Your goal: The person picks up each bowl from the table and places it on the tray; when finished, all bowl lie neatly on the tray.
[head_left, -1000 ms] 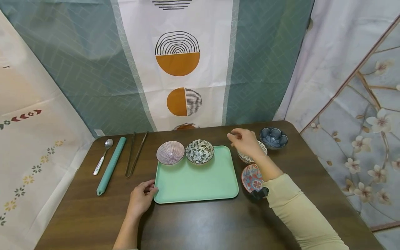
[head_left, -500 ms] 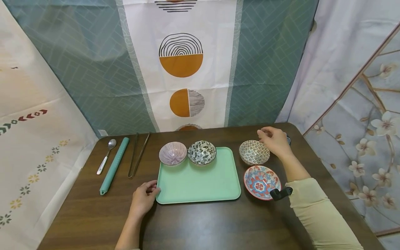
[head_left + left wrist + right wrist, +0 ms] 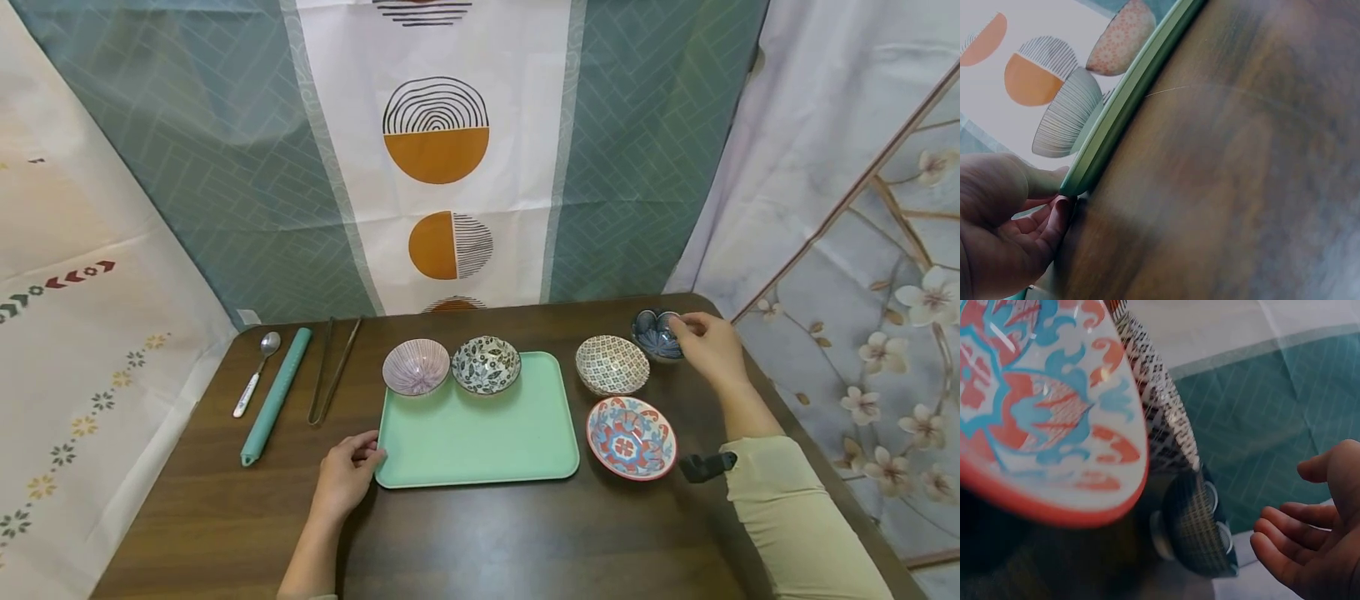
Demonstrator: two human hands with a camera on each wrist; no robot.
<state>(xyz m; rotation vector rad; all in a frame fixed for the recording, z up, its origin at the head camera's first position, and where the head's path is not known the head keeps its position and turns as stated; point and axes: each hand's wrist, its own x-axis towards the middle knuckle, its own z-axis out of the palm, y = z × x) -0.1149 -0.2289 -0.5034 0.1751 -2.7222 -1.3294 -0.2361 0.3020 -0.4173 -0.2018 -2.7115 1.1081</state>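
My left hand (image 3: 347, 475) pinches the left edge of a mint-green tray (image 3: 480, 446) near its front corner; in the left wrist view the thumb (image 3: 1044, 182) lies at the rim with curled fingers below. At the back right, my right hand (image 3: 712, 350) is beside a dark blue petal-shaped bowl (image 3: 651, 337), overlapping its right side in the head view. The right wrist view shows the thumb and fingers (image 3: 1291, 531) spread, with a gap between them and the blue bowl (image 3: 1194, 525).
A purple-striped bowl (image 3: 416, 367) and a leaf-patterned bowl (image 3: 486, 365) sit along the tray's back edge. Right of the tray stand a small-patterned bowl (image 3: 611, 365) and a red-rimmed bowl (image 3: 630, 437). Tongs (image 3: 322, 392), a long teal bar (image 3: 276, 396) and a spoon (image 3: 255, 375) lie left.
My right hand has moved rightward from above the small-patterned bowl to the blue bowl, uncovering the small-patterned and red-rimmed bowls. My left hand stays at the tray's edge.
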